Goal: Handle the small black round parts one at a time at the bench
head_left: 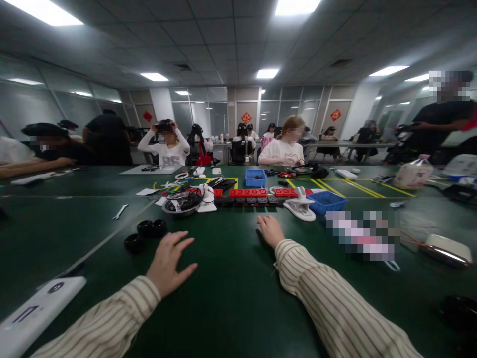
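Both my arms, in striped sleeves, reach out over the dark green table (231,288). My left hand (169,262) hovers open with its fingers spread, holding nothing; three small black round parts (146,232) lie just to its left. My right hand (270,230) rests on the table with the fingers curled down over a small dark thing I cannot make out. Beyond the hands runs a row of red and black blocks (248,196), with a round bowl of cables (182,204) at its left end.
A blue bin (328,201) and a white clip-like device (301,208) sit right of the row; another blue bin (255,177) lies behind. A white device (33,313) lies near left, a wrench (119,212) farther left. Several people sit at the far side.
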Motion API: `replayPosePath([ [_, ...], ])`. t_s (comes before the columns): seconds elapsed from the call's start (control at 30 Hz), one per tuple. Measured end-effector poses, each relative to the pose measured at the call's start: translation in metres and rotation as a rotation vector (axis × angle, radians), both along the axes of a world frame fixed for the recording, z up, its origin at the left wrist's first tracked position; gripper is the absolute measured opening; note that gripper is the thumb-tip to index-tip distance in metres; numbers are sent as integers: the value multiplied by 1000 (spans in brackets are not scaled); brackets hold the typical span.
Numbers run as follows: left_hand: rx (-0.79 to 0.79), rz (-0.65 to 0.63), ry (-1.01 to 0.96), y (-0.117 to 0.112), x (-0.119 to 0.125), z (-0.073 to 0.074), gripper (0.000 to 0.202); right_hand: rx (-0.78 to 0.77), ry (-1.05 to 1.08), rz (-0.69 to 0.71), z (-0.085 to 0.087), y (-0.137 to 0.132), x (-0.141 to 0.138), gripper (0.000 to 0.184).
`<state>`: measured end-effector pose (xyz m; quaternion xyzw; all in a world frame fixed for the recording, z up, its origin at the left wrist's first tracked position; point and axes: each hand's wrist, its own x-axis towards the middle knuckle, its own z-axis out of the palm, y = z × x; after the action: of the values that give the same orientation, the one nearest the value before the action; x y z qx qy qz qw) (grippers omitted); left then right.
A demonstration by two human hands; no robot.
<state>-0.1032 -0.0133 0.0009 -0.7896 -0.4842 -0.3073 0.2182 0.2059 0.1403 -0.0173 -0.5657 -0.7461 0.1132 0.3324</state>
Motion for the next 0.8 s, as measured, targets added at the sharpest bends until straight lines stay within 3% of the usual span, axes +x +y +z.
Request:
replayPosePath([
  [0.1,-274,-89,11,8,66,-3,51,36,37,-22,1,-1,-1,24],
  [0.2,-541,131,-32,32,130,-2,55,91,86,-67,5,-6,4,23],
  [0.33,-668,244,-53,72,187,-5,56,198,142,-165,17,-27,15,22],
  [0.43,-732,229,-16,90,203,-10,67,275,140,-190,40,-58,26,20],
  [0.57,-783,178,39,95,201,-12,76,358,64,-197,96,-106,65,18],
  [0.7,-804,162,70,94,196,-11,76,328,-31,-439,149,-140,152,24],
  [0.8,-813,161,77,93,197,-10,76,195,-114,-645,158,-153,221,28],
])
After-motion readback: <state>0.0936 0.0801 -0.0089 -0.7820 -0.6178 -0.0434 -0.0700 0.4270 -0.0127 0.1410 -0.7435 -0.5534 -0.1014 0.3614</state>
